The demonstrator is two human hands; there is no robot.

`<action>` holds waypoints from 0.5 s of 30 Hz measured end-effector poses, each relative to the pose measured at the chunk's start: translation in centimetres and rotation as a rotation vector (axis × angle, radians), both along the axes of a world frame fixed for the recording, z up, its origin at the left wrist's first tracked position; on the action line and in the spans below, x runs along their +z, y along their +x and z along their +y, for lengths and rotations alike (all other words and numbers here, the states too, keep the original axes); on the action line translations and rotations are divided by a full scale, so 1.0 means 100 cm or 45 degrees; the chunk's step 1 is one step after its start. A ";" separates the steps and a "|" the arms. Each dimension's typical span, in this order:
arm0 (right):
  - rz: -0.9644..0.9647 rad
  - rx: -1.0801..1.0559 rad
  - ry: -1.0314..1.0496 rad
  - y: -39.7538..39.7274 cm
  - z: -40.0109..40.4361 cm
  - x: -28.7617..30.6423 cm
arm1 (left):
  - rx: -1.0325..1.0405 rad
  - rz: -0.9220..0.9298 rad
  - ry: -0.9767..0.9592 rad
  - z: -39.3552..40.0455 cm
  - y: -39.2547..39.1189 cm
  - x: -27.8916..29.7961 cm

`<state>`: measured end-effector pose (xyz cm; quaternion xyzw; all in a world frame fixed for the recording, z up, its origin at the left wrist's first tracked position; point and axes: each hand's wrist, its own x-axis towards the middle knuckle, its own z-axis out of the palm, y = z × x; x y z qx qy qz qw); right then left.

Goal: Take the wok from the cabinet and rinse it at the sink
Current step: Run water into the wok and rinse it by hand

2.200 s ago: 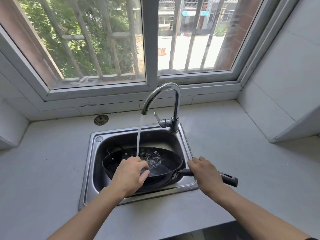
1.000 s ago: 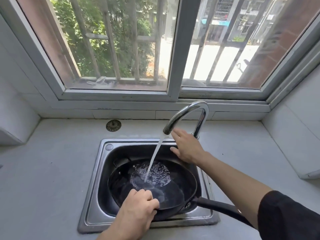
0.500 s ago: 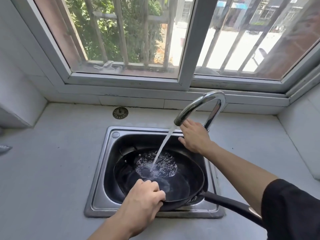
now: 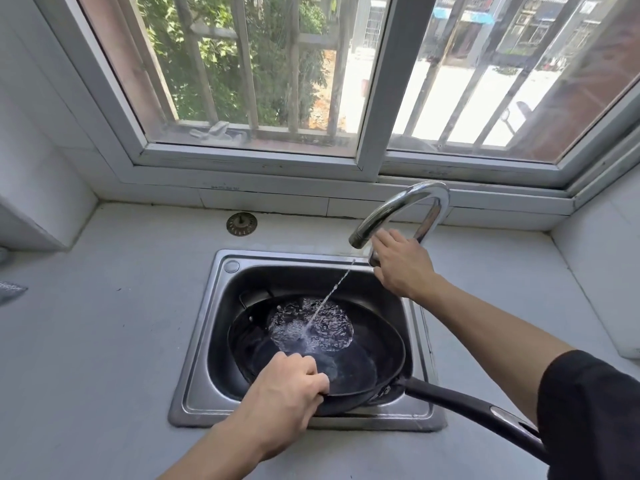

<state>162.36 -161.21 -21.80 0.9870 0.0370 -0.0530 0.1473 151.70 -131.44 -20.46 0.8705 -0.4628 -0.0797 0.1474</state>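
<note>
Two bare forearms enter from the lower edge. Left hand (image 4: 284,396): no glove, ring or watch visible; forearm uncovered to the frame edge. Right hand (image 4: 401,268): likewise bare, forearm uncovered up to a black sleeve (image 4: 588,420) of plain, unmarked fabric that ends near the elbow.

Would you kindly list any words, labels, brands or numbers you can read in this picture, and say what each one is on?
None can be read.
Window frame: a small dark printed mark on its lower rail, too small and blurred to read.
Wok, its handle, the tap, the sink and the round drain strainer on the counter: no lettering visible.
</note>
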 end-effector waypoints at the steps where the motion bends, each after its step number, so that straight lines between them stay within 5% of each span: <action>1: 0.013 -0.014 -0.003 0.001 0.002 0.000 | -0.003 0.001 0.006 0.000 -0.001 0.000; 15: 0.051 -0.036 0.235 -0.078 0.018 0.008 | 0.081 0.105 -0.098 0.000 -0.004 -0.012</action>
